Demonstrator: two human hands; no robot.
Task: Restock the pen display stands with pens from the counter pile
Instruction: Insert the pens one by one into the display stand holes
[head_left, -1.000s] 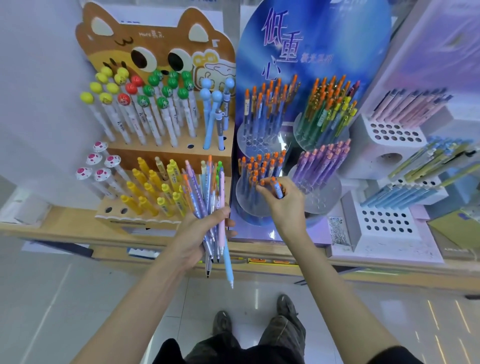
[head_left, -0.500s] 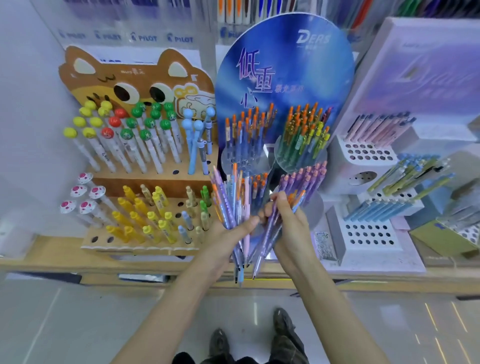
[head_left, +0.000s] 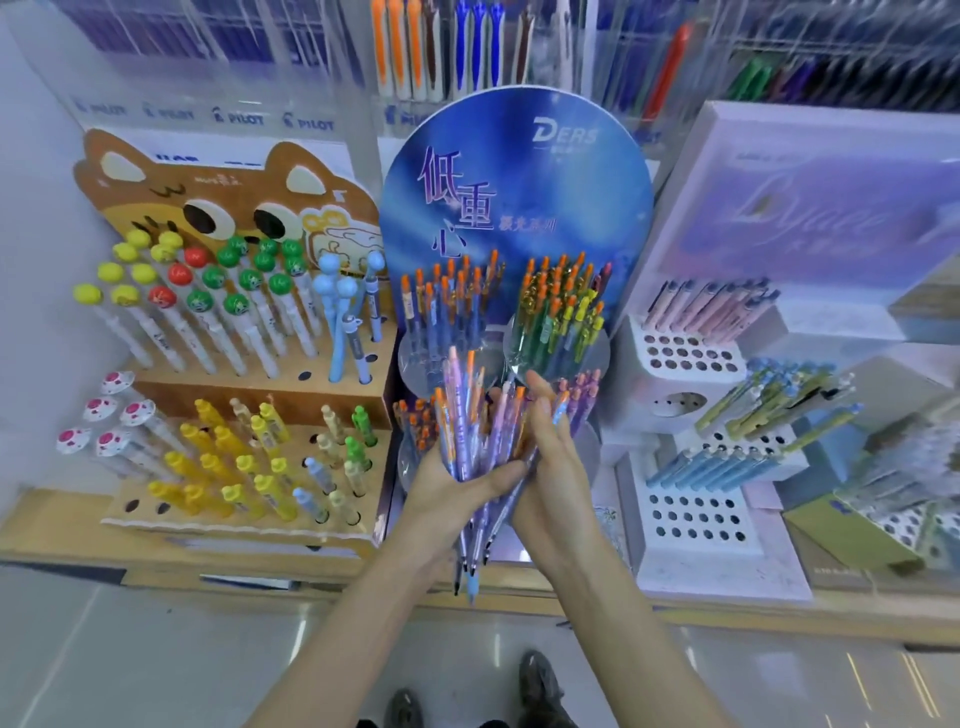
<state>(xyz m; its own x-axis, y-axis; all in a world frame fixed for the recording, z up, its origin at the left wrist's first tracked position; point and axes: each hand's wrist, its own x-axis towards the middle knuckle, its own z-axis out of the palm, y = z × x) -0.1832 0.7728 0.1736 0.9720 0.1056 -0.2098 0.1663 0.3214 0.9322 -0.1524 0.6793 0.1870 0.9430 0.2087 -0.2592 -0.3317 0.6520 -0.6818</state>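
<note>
My left hand (head_left: 445, 496) grips a fanned bundle of pens (head_left: 467, 428), purple, blue and pink with orange caps, tips pointing down, thumb across the front. My right hand (head_left: 551, 467) lies against the bundle's right side with straight fingers pointing up. Both hands are in front of the blue round DERS display stand (head_left: 514, 197), whose clear cups hold blue, green-yellow and purple pens. Its lower cups are partly hidden behind the bundle and my hands.
A brown cat-shaped stand (head_left: 228, 208) at left holds ball-topped, yellow and green pens, with several free holes (head_left: 132, 505) in front. White perforated stands (head_left: 693, 517) at right hold pink, blue and green pens. The wooden counter edge (head_left: 249, 569) runs below; my shoes show on the floor.
A second ago my right hand was at the stand's lower left cup. It came back to the bundle, and its fingers now lie straight against the pens. The view tilted up.
</note>
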